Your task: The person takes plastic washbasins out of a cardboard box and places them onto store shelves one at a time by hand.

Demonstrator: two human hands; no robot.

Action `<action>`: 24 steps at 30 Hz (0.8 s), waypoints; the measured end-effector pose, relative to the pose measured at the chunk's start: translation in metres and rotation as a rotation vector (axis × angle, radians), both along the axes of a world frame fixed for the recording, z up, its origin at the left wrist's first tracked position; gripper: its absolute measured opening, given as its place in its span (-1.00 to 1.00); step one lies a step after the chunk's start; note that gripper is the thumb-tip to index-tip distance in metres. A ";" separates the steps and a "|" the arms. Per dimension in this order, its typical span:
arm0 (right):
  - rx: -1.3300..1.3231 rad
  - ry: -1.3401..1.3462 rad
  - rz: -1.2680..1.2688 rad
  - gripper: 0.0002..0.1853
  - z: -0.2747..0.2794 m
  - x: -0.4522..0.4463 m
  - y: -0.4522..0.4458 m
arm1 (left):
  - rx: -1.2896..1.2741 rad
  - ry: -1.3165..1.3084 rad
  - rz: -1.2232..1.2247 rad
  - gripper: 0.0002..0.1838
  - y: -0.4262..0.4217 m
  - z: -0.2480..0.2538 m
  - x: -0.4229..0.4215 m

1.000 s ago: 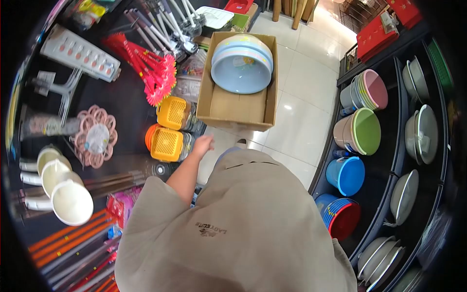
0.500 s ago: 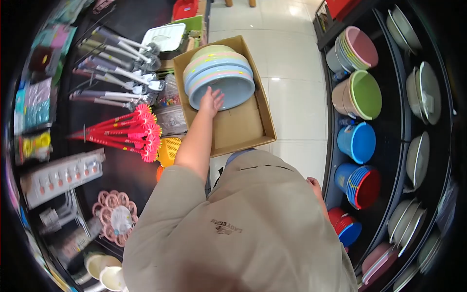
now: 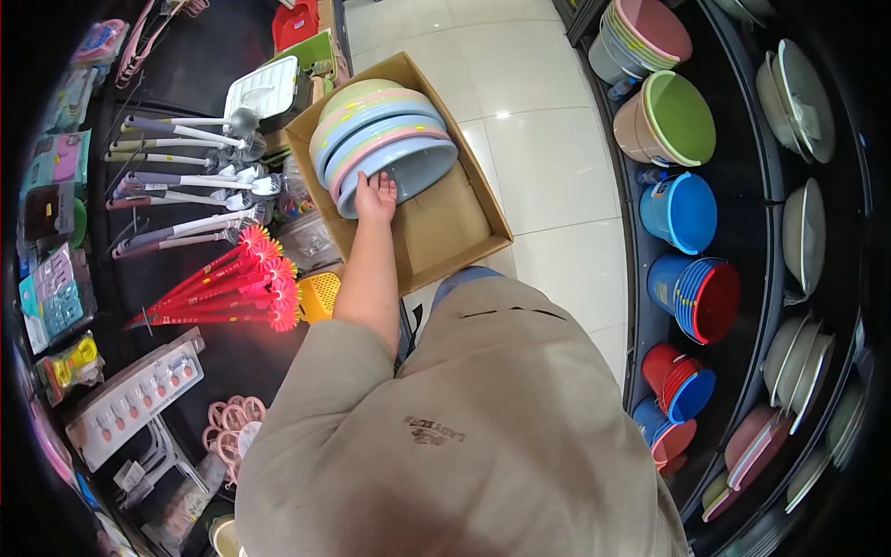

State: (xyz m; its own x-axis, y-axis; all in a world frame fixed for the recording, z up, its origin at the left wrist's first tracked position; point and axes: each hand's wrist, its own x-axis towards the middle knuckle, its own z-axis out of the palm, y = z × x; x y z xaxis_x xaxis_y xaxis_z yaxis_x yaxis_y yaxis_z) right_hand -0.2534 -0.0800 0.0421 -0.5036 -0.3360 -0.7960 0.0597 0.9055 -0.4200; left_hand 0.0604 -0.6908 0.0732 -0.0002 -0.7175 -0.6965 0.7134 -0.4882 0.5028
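My left hand (image 3: 376, 197) reaches into the open cardboard box (image 3: 464, 243). Its fingers are stretched out and slightly apart against the lower rim of the front blue basin (image 3: 419, 169); no firm grip shows. That basin leans on its side, its hollow facing me. Behind it are nested a pink basin (image 3: 379, 148), another blue basin (image 3: 371, 133) and a pale green one (image 3: 357, 93), several bearing small yellow stickers. The stack fills the far part of the box. My right hand is out of view.
Shelves on the right hold stacked buckets (image 3: 679, 212) and pale basins (image 3: 803, 237). Left, a dark shelf carries wrapped long-handled brushes (image 3: 200, 181), red flower-headed brushes (image 3: 232, 288) and a lidded white box (image 3: 263, 90). Pale floor tiles (image 3: 548, 148) run between.
The view has turned, so the box and shelves appear shifted and rotated. My left hand has come onto the front basin's rim, its fingers less spread. My right hand has left the view.
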 end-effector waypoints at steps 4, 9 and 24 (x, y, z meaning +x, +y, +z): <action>-0.230 -0.074 -0.088 -0.60 0.015 -0.018 -0.035 | -0.009 0.000 0.026 -0.58 0.030 0.012 0.000; -0.295 -0.051 -0.040 -0.62 0.028 -0.044 -0.048 | -0.211 -0.110 -0.059 -0.72 0.076 0.079 -0.016; -0.922 0.320 0.093 -0.22 0.252 -0.087 -0.048 | -0.560 0.158 -0.778 -0.72 0.349 0.267 -0.221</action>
